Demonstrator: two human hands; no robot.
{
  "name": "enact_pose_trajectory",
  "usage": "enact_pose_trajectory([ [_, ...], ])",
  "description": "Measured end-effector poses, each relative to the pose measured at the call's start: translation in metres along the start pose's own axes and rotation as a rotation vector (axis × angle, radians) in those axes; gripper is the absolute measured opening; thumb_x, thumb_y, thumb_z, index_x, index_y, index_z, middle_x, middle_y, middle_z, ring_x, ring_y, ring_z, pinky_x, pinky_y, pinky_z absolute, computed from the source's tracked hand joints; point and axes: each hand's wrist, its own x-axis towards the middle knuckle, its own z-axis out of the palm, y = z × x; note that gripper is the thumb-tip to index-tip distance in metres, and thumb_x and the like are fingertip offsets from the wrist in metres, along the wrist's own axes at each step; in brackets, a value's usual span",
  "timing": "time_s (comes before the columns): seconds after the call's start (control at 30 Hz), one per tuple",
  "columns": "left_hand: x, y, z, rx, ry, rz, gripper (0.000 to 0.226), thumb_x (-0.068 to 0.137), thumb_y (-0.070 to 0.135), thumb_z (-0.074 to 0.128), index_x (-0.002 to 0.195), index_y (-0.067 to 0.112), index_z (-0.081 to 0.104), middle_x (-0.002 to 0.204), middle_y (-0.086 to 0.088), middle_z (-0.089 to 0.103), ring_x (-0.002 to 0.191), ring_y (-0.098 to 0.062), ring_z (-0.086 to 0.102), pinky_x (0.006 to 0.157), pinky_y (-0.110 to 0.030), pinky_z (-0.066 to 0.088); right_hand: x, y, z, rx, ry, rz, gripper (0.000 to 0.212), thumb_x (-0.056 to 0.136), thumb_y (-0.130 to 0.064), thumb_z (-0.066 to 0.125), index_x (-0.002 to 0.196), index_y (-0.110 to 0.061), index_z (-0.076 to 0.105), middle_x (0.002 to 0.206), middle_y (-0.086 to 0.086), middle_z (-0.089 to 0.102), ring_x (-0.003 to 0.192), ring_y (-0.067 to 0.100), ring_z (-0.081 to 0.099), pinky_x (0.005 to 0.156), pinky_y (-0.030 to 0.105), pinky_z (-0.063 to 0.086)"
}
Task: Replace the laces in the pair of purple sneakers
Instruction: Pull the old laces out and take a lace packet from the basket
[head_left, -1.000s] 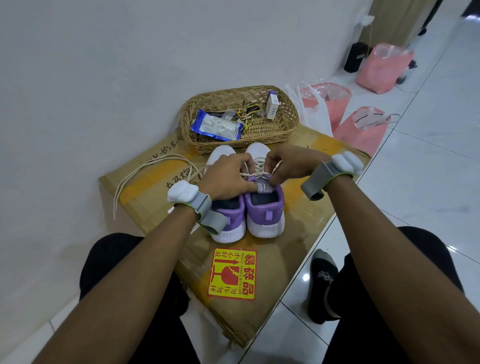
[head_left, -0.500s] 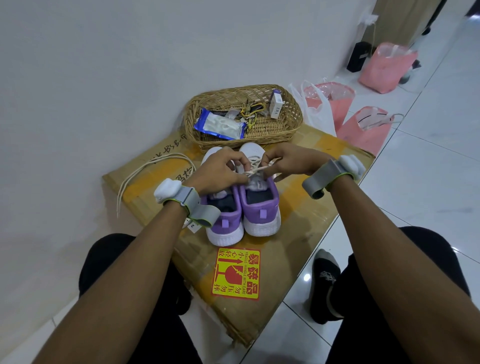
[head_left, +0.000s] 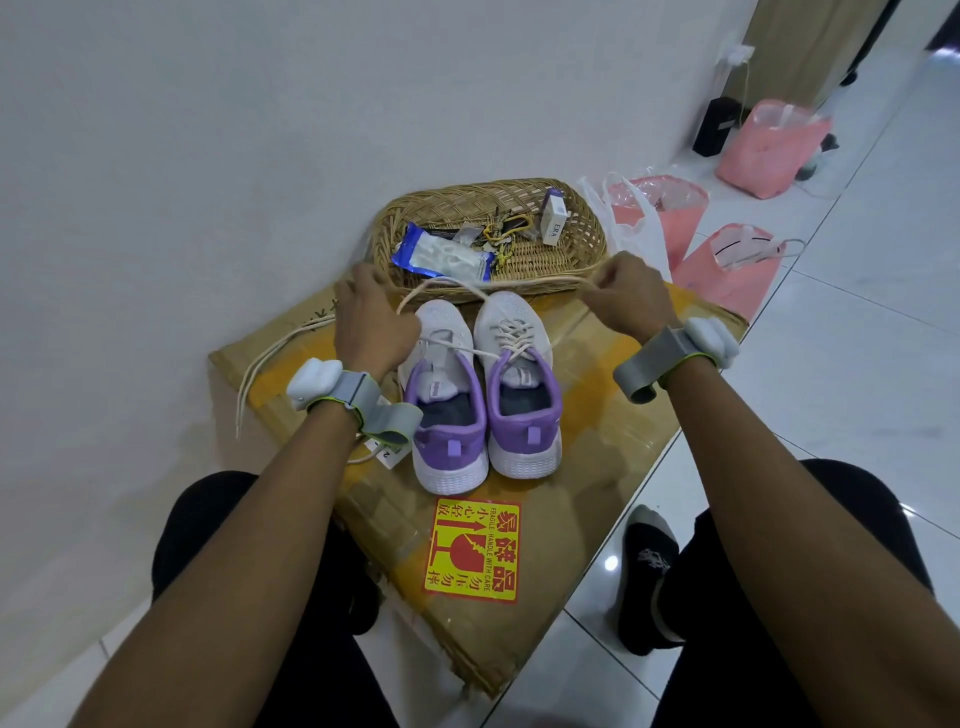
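- At the middle left of the frame, a loose lace trails off the edge of the cardboard box. We judge it limp and almost weightless, and best picked up by its stiff tip.
- Just right of it, our left hand is curled closed where one end of the lace runs in. The back of the hand hides the fingertips.
- The bare sneaker stands at centre with its heel toward us and no lace that we can see in its eyelets. It looks light and soft, so it may skid under a pull. We would steady it by the heel.
- The laced sneaker stands right beside it. Strands run from its top out toward both hands.
- That lace looks thin, floppy and a little slippery, so we would pinch it firmly, close to the eyelet.
- The basket, above centre, sits just behind the toes and holds a blue packet and a small carton. The stretched lace runs along its front rim and could catch on the wicker.
- Our right hand pinches the lace between thumb and fingertips.
- Pink bags at the upper right stand well apart, out of our way.
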Motion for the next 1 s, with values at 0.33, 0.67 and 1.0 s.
enact_pose_trajectory([
  [0.33, -0.033, 0.033, -0.004, -0.25, -0.529, 0.337, 0.035, 0.08, 0.024, 0.081, 0.109, 0.023, 0.062, 0.087, 0.0, 0.071, 0.085, -0.015, 0.067, 0.083, -0.031, 0.054, -0.014, -0.021, -0.007, -0.026, -0.589, -0.306, 0.034, 0.079, -0.024, 0.08, 0.108, -0.018, 0.062, 0.108, 0.001, 0.064, 0.085, 0.013, 0.058, 0.079, 0.035, 0.049],
  [0.67, -0.037, 0.031, 0.017, -0.011, -0.498, 0.504, 0.044, 0.069, 0.036, 0.077, 0.109, 0.032, 0.059, 0.093, 0.002, 0.056, 0.089, -0.02, 0.053, 0.079, -0.04, 0.048, -0.015, -0.012, 0.013, -0.096, -0.68, -0.339, 0.038, 0.078, -0.015, 0.076, 0.109, -0.026, 0.058, 0.101, -0.002, 0.05, 0.066, 0.006, 0.046, 0.058, 0.022, 0.037],
  [1.0, -0.027, 0.03, 0.018, 0.098, -0.596, 0.511, 0.046, 0.081, 0.027, 0.074, 0.122, 0.045, 0.064, 0.111, -0.002, 0.043, 0.111, -0.023, 0.041, 0.098, -0.045, 0.042, -0.006, -0.002, 0.006, -0.093, -0.711, -0.415, 0.029, 0.081, -0.009, 0.075, 0.103, -0.026, 0.066, 0.101, 0.001, 0.052, 0.058, 0.0, 0.041, 0.062, 0.022, 0.036],
])
